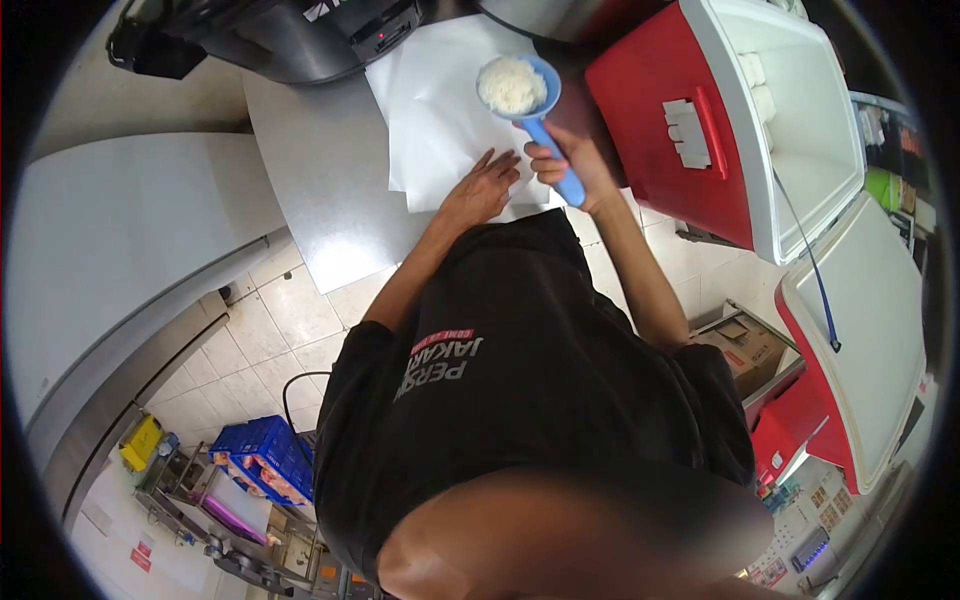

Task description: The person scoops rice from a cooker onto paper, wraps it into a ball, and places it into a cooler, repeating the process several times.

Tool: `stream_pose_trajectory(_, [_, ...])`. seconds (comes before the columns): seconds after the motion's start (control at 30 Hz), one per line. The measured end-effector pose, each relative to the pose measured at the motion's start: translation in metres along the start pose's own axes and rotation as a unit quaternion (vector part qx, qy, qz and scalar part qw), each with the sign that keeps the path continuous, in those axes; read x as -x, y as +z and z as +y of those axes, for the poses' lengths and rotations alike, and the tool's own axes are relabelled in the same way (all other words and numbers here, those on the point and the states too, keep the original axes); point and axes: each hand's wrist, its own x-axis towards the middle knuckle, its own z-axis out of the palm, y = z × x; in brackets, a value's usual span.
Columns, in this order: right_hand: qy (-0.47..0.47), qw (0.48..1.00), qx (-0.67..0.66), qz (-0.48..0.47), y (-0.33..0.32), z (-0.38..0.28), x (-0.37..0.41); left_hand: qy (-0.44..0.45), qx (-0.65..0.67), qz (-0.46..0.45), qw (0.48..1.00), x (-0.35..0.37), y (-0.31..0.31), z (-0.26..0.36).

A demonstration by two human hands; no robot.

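My right hand [572,168] is wrapped round the handle of a light-blue rice scoop [568,185]. Its round bowl, tipped up away from me, carries a heap of white rice [512,86] above the paper. My left hand [487,187] lies with fingers stretched out on the near part of the white paper sheets [435,110]. These sheets overlap one another on a metal table [300,130]. Nothing shows in the left hand.
A black appliance with a small red light [290,40] stands at the far left of the table. To the right is a red cooler box [650,110] with its white lid [870,330] hanging open. A blue crate [262,458] sits behind me at left.
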Motion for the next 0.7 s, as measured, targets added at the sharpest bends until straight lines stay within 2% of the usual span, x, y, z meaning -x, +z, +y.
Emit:
stream_pose_trajectory(0.07, [0.001, 0.999, 0.026, 0.027, -0.021, 0.016, -0.01, -0.014, -0.043, -0.031, 0.998, -0.002, 0.008, -0.005])
stream_pose_trajectory(0.13, [-0.044, 0.989, 0.104, 0.098, -0.028, 0.023, -0.016, -0.008, -0.043, -0.029, 0.999, -0.004, 0.009, -0.01])
stream_pose_trajectory(0.2, [-0.057, 0.986, 0.117, 0.104, -0.03, 0.021, -0.024, -0.005, -0.044, -0.027, 0.999, -0.005, 0.007, -0.01])
stream_pose_trajectory(0.27, [-0.139, 0.913, 0.358, 0.139, -0.028, 0.016, -0.033, 0.006, -0.041, -0.021, 0.999, -0.006, 0.007, -0.01])
stream_pose_trajectory(0.3, [-0.137, 0.913, 0.36, 0.136, -0.032, 0.017, -0.042, 0.002, -0.042, -0.019, 0.999, -0.005, 0.008, -0.009])
stream_pose_trajectory(0.33, [-0.237, 0.793, 0.545, 0.134, -0.039, 0.019, -0.054, -0.005, -0.039, -0.022, 0.999, -0.005, 0.01, -0.007])
stream_pose_trajectory(0.37, [-0.322, 0.627, 0.698, 0.124, -0.047, 0.023, -0.063, -0.012, -0.034, -0.026, 0.999, -0.004, 0.014, -0.005])
stream_pose_trajectory(0.4, [-0.32, 0.628, 0.699, 0.121, -0.053, 0.028, -0.07, -0.016, -0.034, -0.024, 0.999, -0.001, 0.024, -0.007])
stream_pose_trajectory(0.47, [-0.297, 0.389, 0.87, 0.053, -0.053, 0.037, -0.081, 0.02, -0.033, 0.021, 0.999, 0.006, 0.035, -0.01])
stream_pose_trajectory(0.5, [-0.262, 0.395, 0.876, 0.089, -0.049, 0.042, -0.083, 0.016, -0.034, 0.022, 0.999, 0.009, 0.038, -0.011])
stream_pose_trajectory(0.53, [-0.26, 0.395, 0.877, 0.085, -0.047, 0.042, -0.083, 0.014, 0.002, 0.018, 1.0, 0.012, 0.041, -0.012])
stream_pose_trajectory(0.6, [-0.207, 0.364, 0.901, 0.115, -0.04, 0.043, -0.08, 0.011, 0.035, 0.017, 0.999, 0.016, 0.044, -0.011])
stream_pose_trajectory(0.63, [-0.209, 0.363, 0.9, 0.116, -0.038, 0.044, -0.079, 0.012, 0.036, 0.031, 0.999, 0.018, 0.045, -0.011])
stream_pose_trajectory(0.7, [-0.239, 0.399, 0.879, 0.106, -0.036, 0.041, -0.078, 0.019, 0.032, 0.048, 0.998, 0.014, 0.034, -0.007])
